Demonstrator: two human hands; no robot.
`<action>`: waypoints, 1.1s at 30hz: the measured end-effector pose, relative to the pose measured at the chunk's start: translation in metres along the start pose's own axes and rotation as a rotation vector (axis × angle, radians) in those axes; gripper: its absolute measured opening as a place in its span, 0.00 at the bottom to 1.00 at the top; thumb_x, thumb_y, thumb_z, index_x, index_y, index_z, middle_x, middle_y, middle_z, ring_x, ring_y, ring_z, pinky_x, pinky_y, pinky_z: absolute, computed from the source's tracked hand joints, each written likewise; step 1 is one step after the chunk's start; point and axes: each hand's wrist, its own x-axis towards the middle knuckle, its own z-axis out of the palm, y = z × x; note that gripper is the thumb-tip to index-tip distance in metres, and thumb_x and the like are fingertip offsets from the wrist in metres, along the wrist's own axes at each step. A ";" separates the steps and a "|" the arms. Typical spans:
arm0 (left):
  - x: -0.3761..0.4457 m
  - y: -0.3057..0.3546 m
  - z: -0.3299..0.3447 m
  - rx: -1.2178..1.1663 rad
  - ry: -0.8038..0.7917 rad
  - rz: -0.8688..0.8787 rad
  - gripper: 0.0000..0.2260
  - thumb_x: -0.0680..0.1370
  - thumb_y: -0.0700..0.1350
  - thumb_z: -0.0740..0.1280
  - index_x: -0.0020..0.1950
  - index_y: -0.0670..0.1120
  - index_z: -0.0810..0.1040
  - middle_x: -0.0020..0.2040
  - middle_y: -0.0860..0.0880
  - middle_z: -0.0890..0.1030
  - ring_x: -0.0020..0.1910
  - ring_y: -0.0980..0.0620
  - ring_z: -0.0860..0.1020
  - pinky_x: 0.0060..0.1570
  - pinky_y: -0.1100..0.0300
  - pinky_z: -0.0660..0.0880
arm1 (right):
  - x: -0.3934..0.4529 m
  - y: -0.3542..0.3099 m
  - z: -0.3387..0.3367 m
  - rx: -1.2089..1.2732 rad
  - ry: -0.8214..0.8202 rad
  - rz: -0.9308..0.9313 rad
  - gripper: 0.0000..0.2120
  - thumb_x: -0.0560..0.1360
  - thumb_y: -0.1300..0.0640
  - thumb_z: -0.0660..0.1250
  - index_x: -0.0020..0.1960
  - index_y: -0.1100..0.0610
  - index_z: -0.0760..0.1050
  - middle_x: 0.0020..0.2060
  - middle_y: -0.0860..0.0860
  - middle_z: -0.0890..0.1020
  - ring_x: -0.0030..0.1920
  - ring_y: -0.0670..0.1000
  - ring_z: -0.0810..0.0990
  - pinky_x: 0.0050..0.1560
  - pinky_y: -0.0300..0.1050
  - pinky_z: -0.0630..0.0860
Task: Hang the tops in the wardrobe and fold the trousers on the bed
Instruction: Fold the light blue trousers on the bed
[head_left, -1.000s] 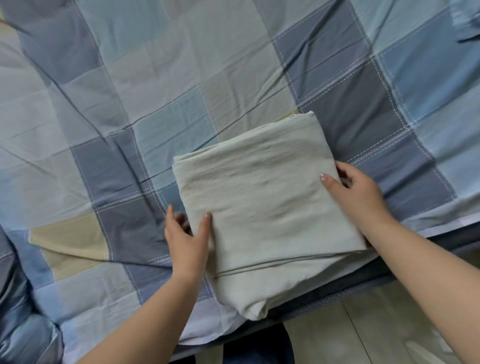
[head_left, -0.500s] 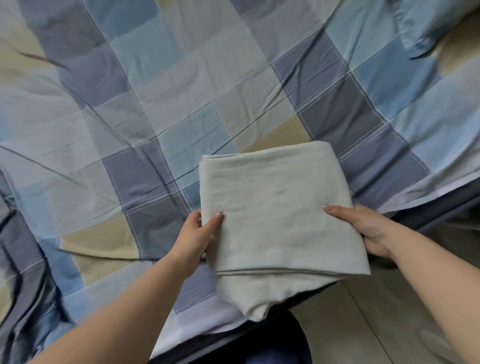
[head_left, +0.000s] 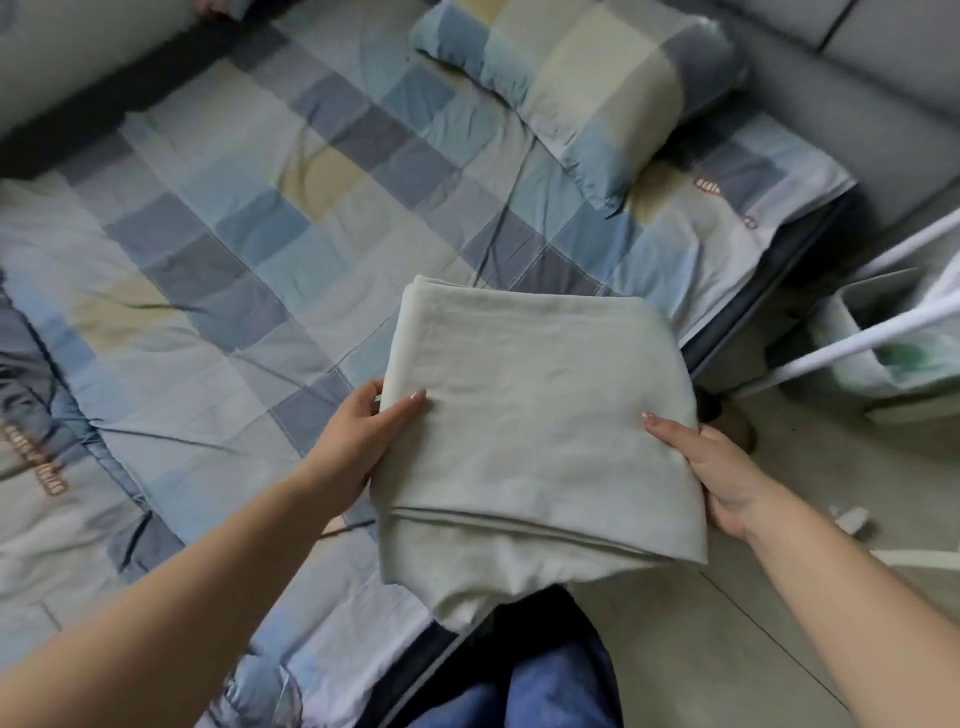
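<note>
Both hands, the left hand (head_left: 358, 441) and right hand (head_left: 722, 467), are gripping the folded trousers (head_left: 530, 441), now lifting them off the bed (head_left: 218, 260) at centre frame; folding looks finished.

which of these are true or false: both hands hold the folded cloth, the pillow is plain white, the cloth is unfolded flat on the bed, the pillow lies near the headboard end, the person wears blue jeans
1. Both hands hold the folded cloth. True: the left hand grips its left edge and the right hand its right edge of the folded pale trousers.
2. The pillow is plain white. False: the pillow is checked in blue, grey and cream.
3. The cloth is spread out unfolded. False: it is folded into a thick rectangle, layers showing at its near edge.
4. The pillow lies at the far right of the bed. True.
5. The person wears blue jeans. True.
</note>
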 end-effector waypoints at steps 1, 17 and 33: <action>-0.014 0.011 0.002 0.008 -0.012 0.017 0.16 0.73 0.51 0.72 0.57 0.46 0.76 0.50 0.46 0.84 0.45 0.51 0.84 0.38 0.59 0.79 | -0.022 -0.004 0.001 0.026 0.019 -0.020 0.18 0.64 0.53 0.70 0.52 0.59 0.79 0.43 0.54 0.86 0.40 0.50 0.85 0.35 0.40 0.80; -0.190 0.140 0.161 0.227 -0.357 0.214 0.10 0.75 0.51 0.70 0.51 0.47 0.80 0.47 0.44 0.84 0.46 0.45 0.82 0.48 0.49 0.79 | -0.317 -0.020 -0.106 0.279 0.328 -0.254 0.14 0.67 0.52 0.69 0.49 0.57 0.84 0.48 0.58 0.85 0.46 0.56 0.85 0.37 0.44 0.80; -0.371 0.134 0.433 0.366 -0.912 0.310 0.17 0.67 0.59 0.74 0.49 0.50 0.82 0.45 0.46 0.85 0.42 0.47 0.84 0.37 0.56 0.79 | -0.557 0.070 -0.289 0.509 0.772 -0.426 0.12 0.71 0.48 0.69 0.47 0.53 0.85 0.46 0.57 0.85 0.43 0.56 0.85 0.33 0.43 0.80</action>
